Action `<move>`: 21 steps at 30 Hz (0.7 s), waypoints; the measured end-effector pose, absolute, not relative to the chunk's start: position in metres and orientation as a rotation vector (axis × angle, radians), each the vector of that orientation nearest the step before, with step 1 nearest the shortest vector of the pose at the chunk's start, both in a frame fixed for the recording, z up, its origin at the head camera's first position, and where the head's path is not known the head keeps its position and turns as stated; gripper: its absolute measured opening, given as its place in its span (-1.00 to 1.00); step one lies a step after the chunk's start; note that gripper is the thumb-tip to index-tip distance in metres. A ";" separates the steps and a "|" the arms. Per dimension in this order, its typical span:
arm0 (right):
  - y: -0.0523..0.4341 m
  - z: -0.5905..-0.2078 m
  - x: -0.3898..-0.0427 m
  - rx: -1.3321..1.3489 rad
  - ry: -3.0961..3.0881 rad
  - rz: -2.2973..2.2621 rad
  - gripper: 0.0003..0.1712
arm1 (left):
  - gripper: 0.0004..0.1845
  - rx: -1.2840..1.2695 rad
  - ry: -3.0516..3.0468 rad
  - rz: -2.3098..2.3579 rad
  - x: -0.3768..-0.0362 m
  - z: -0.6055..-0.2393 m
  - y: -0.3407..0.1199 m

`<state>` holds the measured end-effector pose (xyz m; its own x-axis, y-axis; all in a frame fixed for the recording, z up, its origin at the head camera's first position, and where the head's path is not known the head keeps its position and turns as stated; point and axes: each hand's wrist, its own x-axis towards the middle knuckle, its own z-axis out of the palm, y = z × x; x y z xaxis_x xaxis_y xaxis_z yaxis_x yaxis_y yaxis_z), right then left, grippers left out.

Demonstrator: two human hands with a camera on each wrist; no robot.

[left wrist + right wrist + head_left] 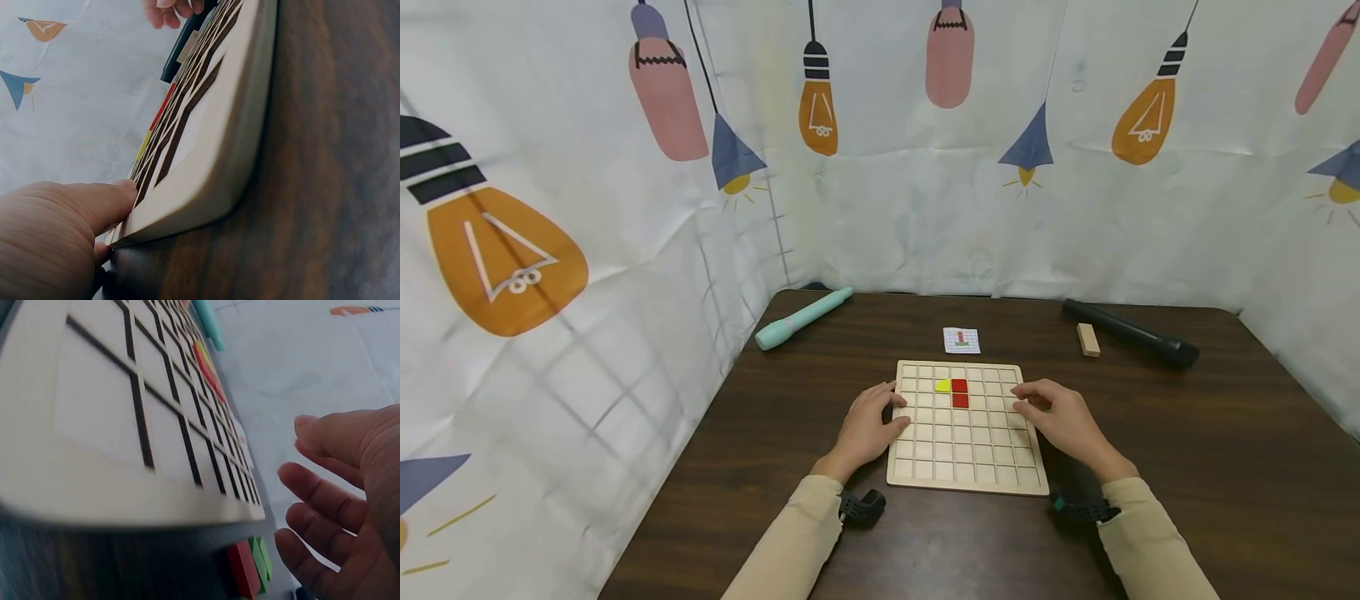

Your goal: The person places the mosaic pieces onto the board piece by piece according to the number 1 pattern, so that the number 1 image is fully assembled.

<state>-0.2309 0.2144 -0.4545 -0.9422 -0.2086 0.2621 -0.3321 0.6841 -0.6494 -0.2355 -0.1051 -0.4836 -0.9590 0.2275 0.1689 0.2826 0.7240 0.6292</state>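
Observation:
A pale wooden grid board (970, 454) lies on the dark table. Two red squares (959, 392) sit in its upper cells, with a yellow piece (942, 386) just left of them. My left hand (889, 407) rests against the board's left edge (212, 144), its thumb (94, 203) touching the rim. My right hand (1024, 400) hovers at the board's right edge with loosely curved fingers (312, 487) and holds nothing. Beside that edge of the board (94, 400), in the right wrist view, lie a red piece (242, 570) and a green piece (260, 557).
A small pattern card (962, 340) lies beyond the board. A teal pen-shaped object (802, 317) is at the back left. A black cylinder (1131, 334) and a small wooden block (1087, 339) are at the back right. Printed cloth walls enclose the table.

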 end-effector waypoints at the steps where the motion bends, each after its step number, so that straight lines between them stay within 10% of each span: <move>1: 0.217 -0.455 -0.231 0.429 -2.728 1.096 -0.70 | -0.75 -0.420 -2.843 -1.058 -0.235 -0.484 -0.105; 21: 0.267 -0.455 -0.228 0.286 -2.830 0.931 -0.71 | -0.75 -0.413 -2.850 -1.054 -0.237 -0.484 -0.105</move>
